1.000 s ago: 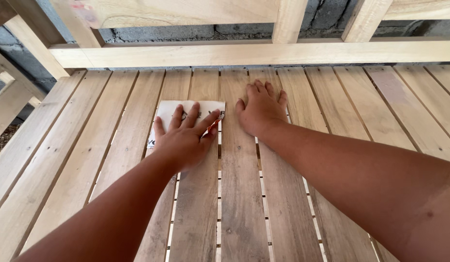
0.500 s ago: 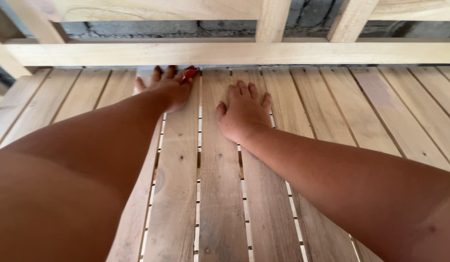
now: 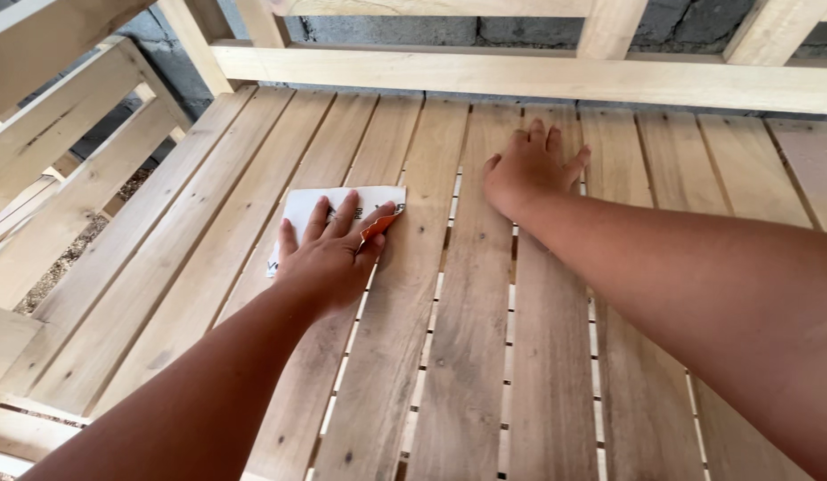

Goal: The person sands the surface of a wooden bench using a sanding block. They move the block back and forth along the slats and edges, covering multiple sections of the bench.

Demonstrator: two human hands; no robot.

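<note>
Sandpaper (image 3: 329, 214) lies flat under my left hand (image 3: 329, 258), fingers spread and pressing it on the slats (image 3: 467, 356); half a second ago that hand reached the far rail (image 3: 520, 76), so the stroke has come back; right hand (image 3: 529, 169) braces, fingers loosely spread.

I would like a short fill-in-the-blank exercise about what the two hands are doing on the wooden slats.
1. The left hand presses a folded sheet of ____ onto the slats.
2. The right hand lies ____ on the wood, holding nothing.
3. The sheet's back is white; its turned-up corner is ____.

Missing words: sandpaper; flat; orange
</note>
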